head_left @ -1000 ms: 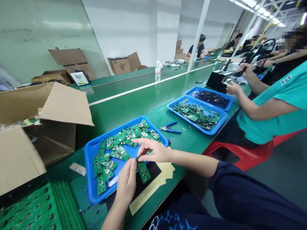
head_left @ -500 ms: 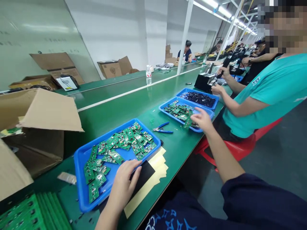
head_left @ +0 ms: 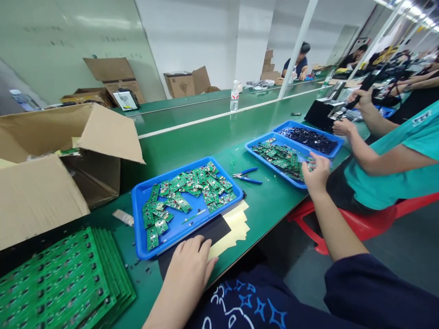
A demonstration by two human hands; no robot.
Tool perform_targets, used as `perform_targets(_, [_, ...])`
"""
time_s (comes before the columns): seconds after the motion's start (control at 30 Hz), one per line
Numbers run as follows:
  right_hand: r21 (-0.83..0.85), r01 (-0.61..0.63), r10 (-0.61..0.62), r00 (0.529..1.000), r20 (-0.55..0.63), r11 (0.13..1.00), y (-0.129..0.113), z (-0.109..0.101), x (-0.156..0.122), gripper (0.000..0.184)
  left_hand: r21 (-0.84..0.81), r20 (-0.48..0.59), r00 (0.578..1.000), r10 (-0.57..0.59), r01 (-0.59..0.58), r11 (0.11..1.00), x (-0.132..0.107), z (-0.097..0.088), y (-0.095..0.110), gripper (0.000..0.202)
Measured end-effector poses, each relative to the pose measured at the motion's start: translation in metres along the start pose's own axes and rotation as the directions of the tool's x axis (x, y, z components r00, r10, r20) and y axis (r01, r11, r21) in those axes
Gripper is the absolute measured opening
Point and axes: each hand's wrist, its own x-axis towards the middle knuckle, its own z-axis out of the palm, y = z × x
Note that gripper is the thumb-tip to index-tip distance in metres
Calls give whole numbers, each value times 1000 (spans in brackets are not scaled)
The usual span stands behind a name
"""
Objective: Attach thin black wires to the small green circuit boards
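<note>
My left hand [head_left: 192, 266] lies flat and open on a black sheet [head_left: 214, 230], at the near edge of a blue tray [head_left: 140, 203] strewn with small green circuit boards [head_left: 192, 186]. My right hand [head_left: 316, 172] is stretched out to the right, over the near corner of a second blue tray [head_left: 255, 156] piled with the same green boards [head_left: 278, 156]. Its fingers curl down onto the pile, and what they hold is hidden. Blue-handled pliers [head_left: 247, 176] lie on the green bench between the two trays.
A third blue tray [head_left: 338, 139] of black parts sits behind the second. A co-worker in teal [head_left: 394, 169] sits at right on a red stool [head_left: 360, 224]. An open cardboard box [head_left: 41, 201], stacked green panels [head_left: 58, 283], yellow sheets [head_left: 237, 223] and a water bottle [head_left: 234, 98] are around.
A second ago both hands held a board over the near tray. My right hand carried a board out to the second tray; my left hand settled flat on the black sheet.
</note>
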Motion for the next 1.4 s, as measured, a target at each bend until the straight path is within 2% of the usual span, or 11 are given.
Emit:
perform_targets(0.1, [231,-211,96,899,426,950,-35,13,-46,47,133,-52,996,-67,74,988,-24,19,-3,38])
perform_targets(0.23, [221,-312,68,703,708,924,-68,43,-98,38,194,-36,992,-125,129,972,-42,35,-1,43])
perform_targets(0.37, [162,-321,85,634,768,933,-78,62,-109,31,169,-23,988,-155,157,973,-47,38,4,46])
perform_targets(0.63, [16,-174,92,591,802,985,-78,59,-101,14,38,38,956,-291,289,956,-41,24,30,47])
perform_targets(0.8, [-75,-86,112,595,796,993,-74,58,-91,27,-38,-19,941,-339,338,940,-42,17,47,47])
perform_targets(1.0, [-21,-103,65,452,890,994,-72,55,-87,16,44,-70,851,-521,524,850,-60,15,53,41])
perform_targets(1.13, [-127,-154,185,462,867,980,-78,47,-85,8,13,-75,853,-517,519,854,-70,15,54,39])
perform_targets(1.27, [-80,81,3,679,734,994,-105,33,-104,14,-9,-85,852,-516,518,856,-75,19,57,39])
perform_targets(1.3, [22,159,-125,678,724,987,-116,31,-115,15,-8,-89,854,-513,514,858,-75,21,58,39])
perform_targets(1.33, [161,209,-256,590,765,964,-128,30,-129,18,-7,-93,858,-504,506,863,-76,23,59,40])
perform_targets(1.4, [439,252,-494,225,840,862,-156,33,-160,22,3,-103,871,-480,483,875,-77,27,61,41])
